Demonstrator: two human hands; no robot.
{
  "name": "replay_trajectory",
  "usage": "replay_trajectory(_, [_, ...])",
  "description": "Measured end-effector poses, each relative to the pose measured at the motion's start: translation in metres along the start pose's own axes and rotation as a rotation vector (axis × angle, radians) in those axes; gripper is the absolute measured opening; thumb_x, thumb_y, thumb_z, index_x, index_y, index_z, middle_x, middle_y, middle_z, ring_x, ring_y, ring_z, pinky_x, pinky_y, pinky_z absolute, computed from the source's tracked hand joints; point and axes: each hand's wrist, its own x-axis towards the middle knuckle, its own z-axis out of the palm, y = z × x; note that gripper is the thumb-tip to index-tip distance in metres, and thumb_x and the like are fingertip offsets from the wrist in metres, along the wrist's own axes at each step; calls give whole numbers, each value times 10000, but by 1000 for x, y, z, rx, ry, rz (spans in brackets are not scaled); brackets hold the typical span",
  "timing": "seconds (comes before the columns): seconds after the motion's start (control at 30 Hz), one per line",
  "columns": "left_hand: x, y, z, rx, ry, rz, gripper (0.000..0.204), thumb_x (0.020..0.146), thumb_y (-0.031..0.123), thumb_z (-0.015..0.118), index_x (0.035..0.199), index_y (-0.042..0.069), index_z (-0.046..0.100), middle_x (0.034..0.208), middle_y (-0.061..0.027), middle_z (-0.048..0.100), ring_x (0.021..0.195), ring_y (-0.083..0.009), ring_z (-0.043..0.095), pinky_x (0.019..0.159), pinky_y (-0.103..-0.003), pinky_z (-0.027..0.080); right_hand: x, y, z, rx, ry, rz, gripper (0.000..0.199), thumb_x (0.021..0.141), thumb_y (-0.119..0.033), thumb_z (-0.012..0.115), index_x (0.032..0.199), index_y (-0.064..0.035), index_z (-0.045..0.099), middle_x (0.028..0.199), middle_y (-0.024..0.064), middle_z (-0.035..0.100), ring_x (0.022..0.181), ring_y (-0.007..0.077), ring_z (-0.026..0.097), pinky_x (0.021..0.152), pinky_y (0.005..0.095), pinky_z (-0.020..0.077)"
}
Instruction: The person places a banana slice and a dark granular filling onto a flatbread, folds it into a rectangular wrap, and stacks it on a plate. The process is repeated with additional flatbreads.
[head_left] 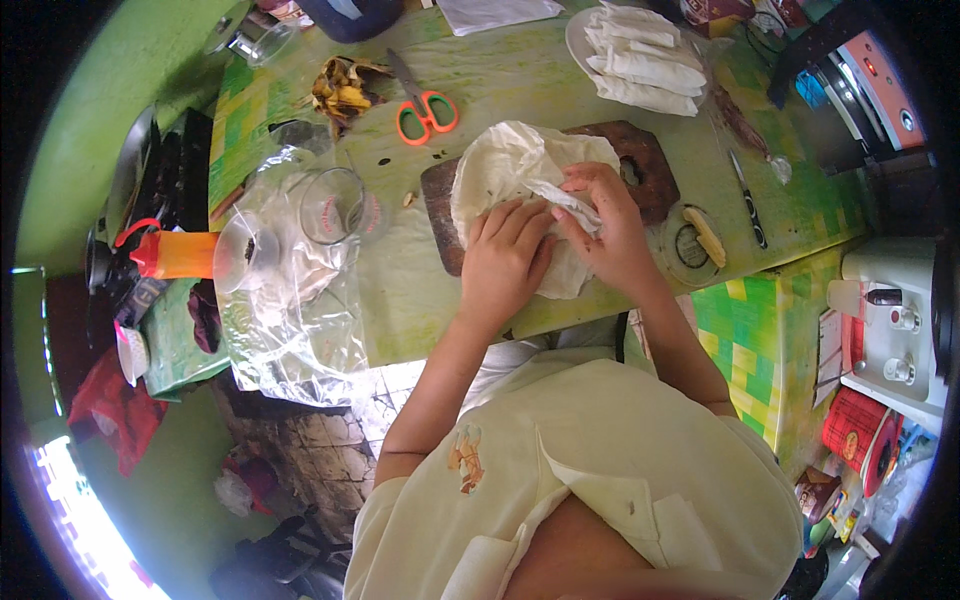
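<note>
A thin, pale, round spring roll wrapper lies on a dark wooden cutting board, its near edge hanging past the board. Part of it is folded into a narrow white strip in the middle. My left hand grips this fold from the left, fingers together and curled over it. From the right, my right hand pinches the fold's other end between thumb and fingers. Whatever lies inside the fold is hidden. A piece of banana rests on a small clear dish right of my right hand.
Finished white rolls are stacked on a plate at the far right. Scissors and banana peels lie beyond the board. A knife is at right. Clear plastic, a glass and an orange bottle stand left.
</note>
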Motion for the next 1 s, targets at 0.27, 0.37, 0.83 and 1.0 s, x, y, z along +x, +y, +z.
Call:
replay_trajectory(0.27, [-11, -1, -27, 13, 17, -94, 385, 749, 150, 749, 1113, 79, 647, 1230, -89, 606, 1161, -323, 548, 953, -441, 427, -8, -5, -6, -119, 42, 84, 266, 791, 10, 691, 1039, -19, 597, 1008, 136, 608, 880, 268, 630, 789, 342, 507])
replay_trajectory(0.37, [-19, -4, -38, 24, -10, -140, 389, 723, 122, 762, 1093, 85, 648, 1227, -85, 606, 1150, -317, 552, 940, -443, 428, -8, -3, -6, -143, 137, 202, 262, 786, -3, 704, 1026, -18, 599, 934, 136, 622, 840, 268, 635, 771, 344, 508])
replay_trajectory(0.83, [-32, -16, -45, 31, 63, -299, 273, 701, 31, 724, 967, 79, 681, 1158, -99, 609, 1066, -325, 565, 900, -441, 453, -6, -18, 0, -264, -298, -128, 333, 845, -269, 694, 1087, -57, 608, 1003, 150, 626, 934, 331, 584, 794, 445, 441])
replay_trajectory(1.0, [-28, -18, -49, 100, 106, -226, 229, 721, 14, 707, 939, 84, 692, 1143, -103, 606, 1031, -323, 564, 883, -437, 467, -7, -21, 0, -313, -302, -194, 355, 838, -298, 697, 1123, -98, 631, 1012, 124, 621, 954, 317, 583, 809, 452, 426])
